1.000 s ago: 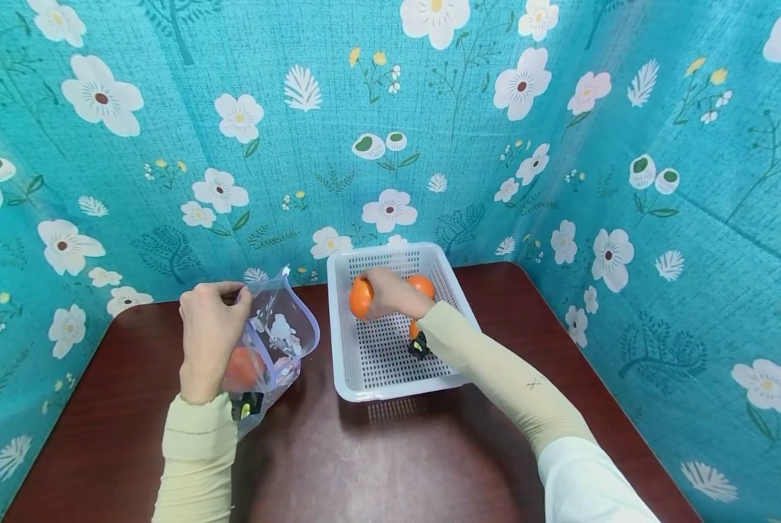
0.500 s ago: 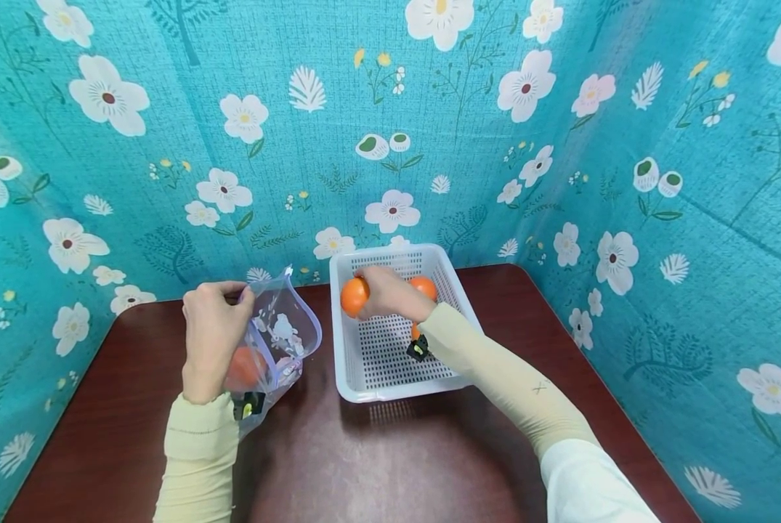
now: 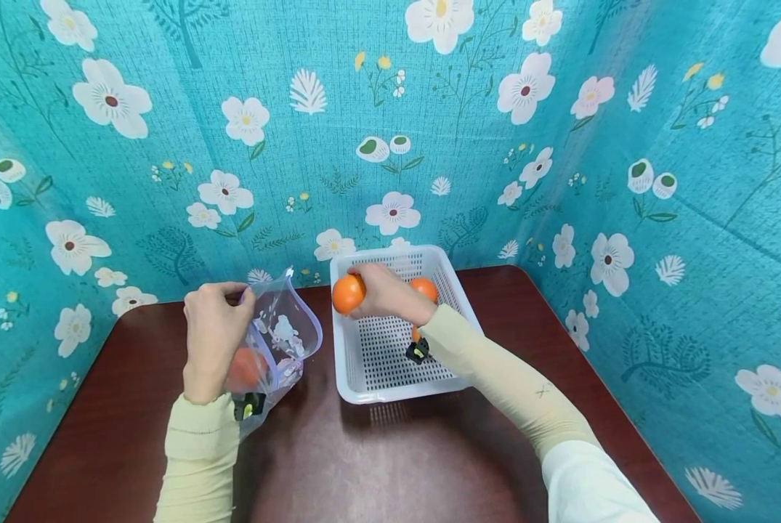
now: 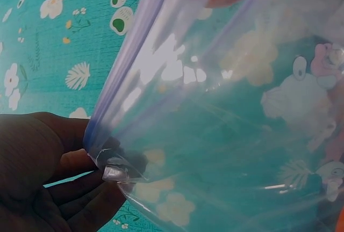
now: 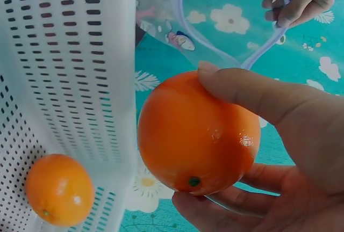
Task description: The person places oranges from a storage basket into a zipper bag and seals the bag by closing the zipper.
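My left hand (image 3: pixel 212 334) pinches the purple-edged rim of a clear zip bag (image 4: pixel 209 114) at its top corner. The bag's mouth gapes toward the basket. Through the plastic a round orange-red thing (image 3: pixel 245 369) shows low in the bag, partly behind my left wrist. My right hand (image 3: pixel 388 292) grips an orange (image 5: pixel 196 135) between thumb and fingers, above the left side of a white plastic basket (image 3: pixel 340 356). Inside the basket lies another orange (image 3: pixel 423 288); a further orange (image 3: pixel 416 333) is mostly hidden behind my right wrist.
Basket and bag are on a dark red-brown table (image 3: pixel 390 457), the bag left of the basket. A turquoise flowered cloth (image 3: pixel 390 174) hangs behind the table and along its right side. Small black devices sit at both wrists.
My right hand has moved left with the orange, from over the basket's inside to its left rim. The left hand keeps its hold on the bag, almost unmoved.
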`<control>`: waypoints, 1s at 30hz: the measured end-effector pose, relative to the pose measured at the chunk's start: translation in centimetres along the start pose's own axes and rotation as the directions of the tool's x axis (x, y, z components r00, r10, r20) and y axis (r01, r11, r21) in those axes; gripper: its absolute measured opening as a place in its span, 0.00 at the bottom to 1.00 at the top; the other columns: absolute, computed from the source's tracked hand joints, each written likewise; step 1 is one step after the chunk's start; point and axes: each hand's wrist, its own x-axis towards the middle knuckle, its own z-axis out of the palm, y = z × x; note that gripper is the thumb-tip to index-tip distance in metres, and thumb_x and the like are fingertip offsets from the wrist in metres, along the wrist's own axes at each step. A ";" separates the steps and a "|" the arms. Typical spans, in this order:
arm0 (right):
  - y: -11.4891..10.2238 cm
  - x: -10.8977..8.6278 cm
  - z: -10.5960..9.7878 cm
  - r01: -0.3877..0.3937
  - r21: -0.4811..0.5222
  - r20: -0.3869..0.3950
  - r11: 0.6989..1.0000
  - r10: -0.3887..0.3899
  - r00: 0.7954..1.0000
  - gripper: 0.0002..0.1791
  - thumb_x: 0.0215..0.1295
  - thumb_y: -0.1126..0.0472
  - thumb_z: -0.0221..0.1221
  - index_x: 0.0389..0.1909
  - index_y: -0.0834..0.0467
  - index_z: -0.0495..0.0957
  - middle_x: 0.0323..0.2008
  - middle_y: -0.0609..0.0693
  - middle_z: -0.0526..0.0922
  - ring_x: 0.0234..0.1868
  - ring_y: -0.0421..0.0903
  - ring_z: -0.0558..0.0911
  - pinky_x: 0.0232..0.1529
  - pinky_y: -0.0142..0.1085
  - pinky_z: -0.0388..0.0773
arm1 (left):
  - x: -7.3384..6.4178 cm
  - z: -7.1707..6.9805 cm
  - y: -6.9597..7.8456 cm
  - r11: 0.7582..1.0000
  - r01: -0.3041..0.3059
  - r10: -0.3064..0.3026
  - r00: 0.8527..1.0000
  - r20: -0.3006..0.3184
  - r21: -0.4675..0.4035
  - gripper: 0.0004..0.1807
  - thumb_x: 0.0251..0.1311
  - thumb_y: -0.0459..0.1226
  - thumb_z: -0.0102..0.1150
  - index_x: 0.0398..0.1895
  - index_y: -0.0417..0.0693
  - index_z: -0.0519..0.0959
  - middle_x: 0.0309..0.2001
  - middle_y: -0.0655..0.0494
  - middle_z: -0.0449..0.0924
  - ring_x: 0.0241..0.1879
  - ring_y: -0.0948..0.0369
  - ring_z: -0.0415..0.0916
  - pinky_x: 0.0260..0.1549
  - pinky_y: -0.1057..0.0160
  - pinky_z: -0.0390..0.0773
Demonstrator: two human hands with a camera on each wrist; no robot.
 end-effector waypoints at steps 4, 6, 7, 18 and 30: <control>-0.6 -0.3 -0.1 0.022 0.022 -0.007 1.000 -0.022 1.000 0.41 0.48 0.55 0.79 0.64 0.62 0.74 0.53 0.54 0.82 0.49 0.49 0.79 0.52 0.42 0.80 | -0.1 0.0 0.1 1.000 0.007 -0.007 1.000 0.007 0.000 0.09 0.62 0.29 0.60 0.32 0.32 0.88 0.24 0.39 0.85 0.24 0.47 0.80 0.31 0.50 0.77; -0.9 -0.4 -0.2 0.034 0.033 -0.013 0.999 -0.033 0.999 0.42 0.48 0.56 0.79 0.65 0.62 0.73 0.54 0.54 0.81 0.50 0.49 0.79 0.53 0.42 0.79 | -0.1 -0.1 0.2 1.000 0.005 -0.005 1.000 0.007 -0.002 0.09 0.62 0.29 0.60 0.32 0.32 0.89 0.24 0.39 0.85 0.24 0.47 0.80 0.31 0.49 0.77; -1.0 -0.5 -0.3 0.038 0.039 -0.016 0.999 -0.037 0.999 0.43 0.48 0.56 0.79 0.66 0.63 0.73 0.56 0.55 0.81 0.51 0.49 0.79 0.54 0.43 0.79 | -0.1 -0.1 0.2 1.000 0.003 -0.003 1.000 0.007 -0.003 0.09 0.62 0.29 0.60 0.32 0.32 0.89 0.24 0.39 0.85 0.24 0.47 0.80 0.32 0.49 0.77; -2.5 -0.8 -0.4 0.082 0.063 -0.059 0.995 -0.078 0.995 0.47 0.49 0.51 0.78 0.68 0.62 0.70 0.60 0.55 0.79 0.55 0.51 0.78 0.56 0.45 0.78 | 0.0 0.1 0.1 1.000 0.003 -0.003 1.000 0.012 0.005 0.09 0.63 0.30 0.60 0.33 0.32 0.88 0.25 0.38 0.85 0.24 0.46 0.80 0.31 0.48 0.79; -4.1 -0.7 0.5 0.239 0.083 -0.072 0.967 -0.234 0.970 0.46 0.48 0.52 0.79 0.68 0.60 0.72 0.62 0.55 0.75 0.59 0.50 0.75 0.57 0.45 0.77 | 0.0 0.0 0.0 1.000 -0.007 0.007 1.000 0.003 0.016 0.10 0.63 0.30 0.61 0.34 0.31 0.88 0.28 0.36 0.86 0.26 0.44 0.82 0.29 0.44 0.82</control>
